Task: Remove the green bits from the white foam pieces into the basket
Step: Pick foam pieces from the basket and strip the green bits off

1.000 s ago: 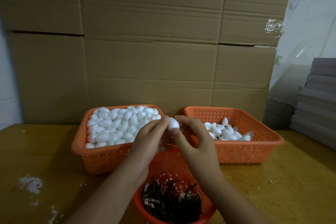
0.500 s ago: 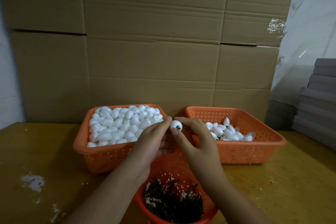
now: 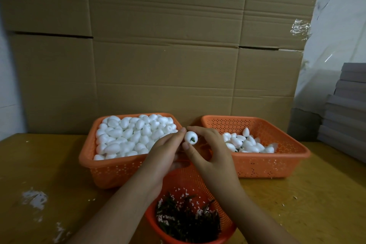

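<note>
A white foam piece (image 3: pixel 190 136) with a small green bit (image 3: pixel 192 140) poking from its near end is held above the round orange basket (image 3: pixel 227 230). My right hand (image 3: pixel 213 148) pinches it between thumb and fingers. My left hand (image 3: pixel 165 151) touches its left side with curled fingertips. The round basket holds a heap of dark green bits (image 3: pixel 188 220) and white crumbs. The left orange basket (image 3: pixel 111 170) is piled with white foam pieces (image 3: pixel 130 134). The right orange basket (image 3: pixel 277 166) holds fewer foam pieces (image 3: pixel 247 143).
A wall of cardboard boxes (image 3: pixel 164 55) stands right behind the baskets. Grey stacked sheets (image 3: pixel 346 105) sit at the right edge. The wooden table (image 3: pixel 39 164) has white crumb patches at the near left (image 3: pixel 34 198).
The foam piece has been turned between my fingers, so its green bit now faces me. Both hands stay in the same spot above the round basket.
</note>
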{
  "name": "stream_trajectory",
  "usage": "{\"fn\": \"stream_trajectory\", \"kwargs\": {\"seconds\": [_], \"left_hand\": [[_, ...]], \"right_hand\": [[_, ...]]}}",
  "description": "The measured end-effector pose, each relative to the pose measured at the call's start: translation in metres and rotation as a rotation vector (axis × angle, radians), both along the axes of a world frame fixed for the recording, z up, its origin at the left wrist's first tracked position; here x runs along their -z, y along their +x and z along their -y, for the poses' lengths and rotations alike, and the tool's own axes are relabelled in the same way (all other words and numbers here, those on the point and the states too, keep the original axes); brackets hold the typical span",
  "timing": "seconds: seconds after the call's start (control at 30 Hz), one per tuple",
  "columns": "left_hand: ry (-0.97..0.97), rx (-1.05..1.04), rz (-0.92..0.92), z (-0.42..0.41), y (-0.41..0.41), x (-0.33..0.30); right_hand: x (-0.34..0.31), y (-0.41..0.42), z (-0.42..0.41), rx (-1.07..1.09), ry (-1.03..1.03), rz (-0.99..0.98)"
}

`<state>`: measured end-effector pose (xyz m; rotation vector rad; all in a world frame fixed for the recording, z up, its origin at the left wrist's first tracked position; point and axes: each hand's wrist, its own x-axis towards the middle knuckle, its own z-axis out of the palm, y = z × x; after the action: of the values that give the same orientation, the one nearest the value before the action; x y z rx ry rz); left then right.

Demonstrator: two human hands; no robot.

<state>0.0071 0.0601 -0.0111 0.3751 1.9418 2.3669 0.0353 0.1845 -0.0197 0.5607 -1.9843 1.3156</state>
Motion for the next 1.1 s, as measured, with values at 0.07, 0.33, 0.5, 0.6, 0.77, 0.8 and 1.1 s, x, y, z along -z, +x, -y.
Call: {"fn": "stream_trajectory", "kwargs": {"seconds": [0.07,0.33,0.5,0.6,0.77,0.8,1.1], "left_hand": [[-0.037,-0.01,-0.024,0.001,0.001,0.0],[-0.259,-0.151,-0.268,-0.001,0.001,0.0],[-0.301,-0.178,-0.338,0.0,0.0,0.003],[-0.336,-0.213,-0.389,0.003,0.001,0.001],[-0.678,-0.498,-0.553,0.016,-0.001,-0.003],[-0.745,-0.569,-0.587,0.021,-0.003,-0.005],[-1.364,-0.548,-0.558,0.038,-0.015,0.01]], "right_hand": [[-0.001,0.001,-0.001,-0.012,-0.014,0.032],[-0.019,-0.009,-0.036,0.315,-0.324,0.117],[-0.02,-0.01,-0.049,0.32,-0.521,0.226],[-0.019,-0.012,-0.046,0.312,-0.507,0.279],[-0.02,-0.008,-0.029,0.202,-0.29,0.35],[-0.02,-0.006,-0.024,0.169,-0.218,0.355],[0.008,0.005,0.005,-0.229,0.751,0.402]]}}
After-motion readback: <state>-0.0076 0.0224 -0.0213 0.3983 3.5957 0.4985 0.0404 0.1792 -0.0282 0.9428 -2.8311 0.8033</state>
